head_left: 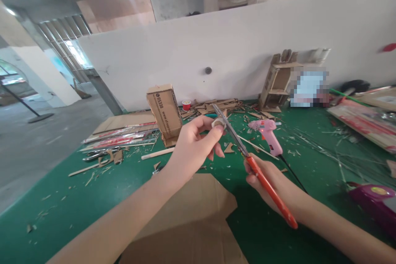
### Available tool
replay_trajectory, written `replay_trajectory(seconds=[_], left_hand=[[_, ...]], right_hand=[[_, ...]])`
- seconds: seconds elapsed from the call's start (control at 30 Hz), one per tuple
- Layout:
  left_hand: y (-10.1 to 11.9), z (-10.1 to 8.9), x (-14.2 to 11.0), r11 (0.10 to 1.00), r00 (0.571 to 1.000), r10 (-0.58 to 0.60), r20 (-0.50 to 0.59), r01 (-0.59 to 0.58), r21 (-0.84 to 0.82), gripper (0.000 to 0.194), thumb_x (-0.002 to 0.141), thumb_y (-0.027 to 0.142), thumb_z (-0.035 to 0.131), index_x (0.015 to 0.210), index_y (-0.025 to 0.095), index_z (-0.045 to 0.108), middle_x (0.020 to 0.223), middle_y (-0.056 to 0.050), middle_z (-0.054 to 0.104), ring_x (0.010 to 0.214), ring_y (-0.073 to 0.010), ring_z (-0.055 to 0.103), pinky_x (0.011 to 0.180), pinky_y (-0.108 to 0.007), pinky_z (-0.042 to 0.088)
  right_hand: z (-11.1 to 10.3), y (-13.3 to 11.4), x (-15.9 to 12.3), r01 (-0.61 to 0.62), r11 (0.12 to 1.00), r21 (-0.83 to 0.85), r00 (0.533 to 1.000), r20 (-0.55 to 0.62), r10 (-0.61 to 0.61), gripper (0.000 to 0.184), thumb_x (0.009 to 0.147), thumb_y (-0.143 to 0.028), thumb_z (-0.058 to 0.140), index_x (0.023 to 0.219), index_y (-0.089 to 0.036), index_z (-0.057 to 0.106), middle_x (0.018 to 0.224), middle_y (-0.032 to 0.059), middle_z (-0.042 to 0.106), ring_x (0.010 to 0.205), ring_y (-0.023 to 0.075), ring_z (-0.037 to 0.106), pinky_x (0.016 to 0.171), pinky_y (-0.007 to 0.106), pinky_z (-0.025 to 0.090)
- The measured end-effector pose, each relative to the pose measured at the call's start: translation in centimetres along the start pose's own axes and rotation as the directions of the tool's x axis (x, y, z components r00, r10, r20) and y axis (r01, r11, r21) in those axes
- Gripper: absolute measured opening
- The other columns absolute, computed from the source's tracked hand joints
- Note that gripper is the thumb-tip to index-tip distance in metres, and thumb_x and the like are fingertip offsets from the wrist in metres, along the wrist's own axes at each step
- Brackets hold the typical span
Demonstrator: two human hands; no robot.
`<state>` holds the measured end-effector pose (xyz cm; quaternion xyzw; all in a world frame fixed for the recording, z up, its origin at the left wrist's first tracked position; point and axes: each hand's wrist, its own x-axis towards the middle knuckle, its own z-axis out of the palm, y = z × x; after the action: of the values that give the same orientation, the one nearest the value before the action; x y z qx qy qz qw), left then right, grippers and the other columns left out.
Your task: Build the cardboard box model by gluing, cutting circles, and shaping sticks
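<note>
My left hand (201, 134) is raised over the table, thumb and fingers pinching a small pale round piece (218, 124), perhaps rolled cardboard. My right hand (266, 177) grips a red-handled tool (269, 189) with long, narrow metal blades; whether it is scissors or pliers is unclear. Its metal end lies against or just beside the round piece. Below both hands, a large cut cardboard sheet (198, 214) lies on the table. A pink glue gun (268, 134) stands beyond my right hand.
On the green table (62, 206), a cardboard box (165, 113) stands behind my left hand. A cardboard shelf model (275, 84) is near the white wall. Scraps (213, 107), a red spool (186, 105) and wooden sticks (157, 153) lie about. A purple device (375, 202) sits at right.
</note>
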<state>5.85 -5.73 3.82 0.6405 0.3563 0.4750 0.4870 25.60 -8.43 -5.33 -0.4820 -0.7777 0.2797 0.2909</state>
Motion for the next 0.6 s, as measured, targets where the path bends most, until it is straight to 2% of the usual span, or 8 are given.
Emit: replay_trajectory(seconds=[0.13, 0.27, 0.4, 0.6], left_hand=[[-0.40, 0.34, -0.09, 0.998, 1.000, 0.028, -0.011, -0.029, -0.047, 0.021, 0.086, 0.038, 0.055, 0.085, 0.017, 0.055, 0.087, -0.002, 0.062, 0.044, -0.0039, 0.056, 0.038, -0.016, 0.038], [-0.50, 0.45, -0.21, 0.999, 0.999, 0.036, 0.003, -0.036, -0.021, 0.022, 0.087, 0.037, 0.055, 0.082, 0.016, 0.055, 0.077, -0.001, 0.060, 0.045, -0.0049, 0.056, 0.038, -0.016, 0.038], [-0.53, 0.51, -0.32, 0.999, 0.999, 0.022, 0.028, -0.021, -0.026, 0.023, 0.087, 0.037, 0.055, 0.080, 0.015, 0.054, 0.077, -0.001, 0.059, 0.046, -0.0046, 0.056, 0.039, -0.016, 0.038], [-0.54, 0.50, -0.42, 1.000, 0.999, 0.026, 0.029, -0.026, -0.007, 0.023, 0.087, 0.037, 0.054, 0.080, 0.015, 0.055, 0.072, -0.001, 0.060, 0.047, -0.0050, 0.055, 0.040, -0.016, 0.039]], right_hand=[[-0.01, -0.22, -0.22, -0.004, 1.000, 0.028, 1.000, -0.009, 0.005, 0.036, 0.089, -0.056, 0.038, 0.076, -0.022, 0.034, 0.065, -0.0039, 0.042, 0.055, 0.0113, 0.034, 0.051, 0.026, 0.032], [-0.20, -0.53, -0.71, 0.024, 0.995, 0.092, 1.000, 0.007, -0.025, 0.035, 0.089, -0.056, 0.033, 0.082, -0.023, 0.036, 0.068, -0.0026, 0.042, 0.055, 0.0120, 0.037, 0.050, 0.026, 0.036], [-0.63, -0.92, -0.96, 0.119, 0.992, 0.039, 0.993, -0.012, -0.118, 0.035, 0.089, -0.057, 0.033, 0.085, -0.022, 0.039, 0.076, 0.0012, 0.047, 0.063, 0.0146, 0.044, 0.056, 0.028, 0.042], [-0.50, -0.69, -0.71, 0.024, 1.000, 0.012, 1.000, 0.007, -0.024, 0.032, 0.090, -0.052, 0.035, 0.081, -0.022, 0.038, 0.069, -0.0018, 0.045, 0.058, 0.0127, 0.039, 0.052, 0.027, 0.037]])
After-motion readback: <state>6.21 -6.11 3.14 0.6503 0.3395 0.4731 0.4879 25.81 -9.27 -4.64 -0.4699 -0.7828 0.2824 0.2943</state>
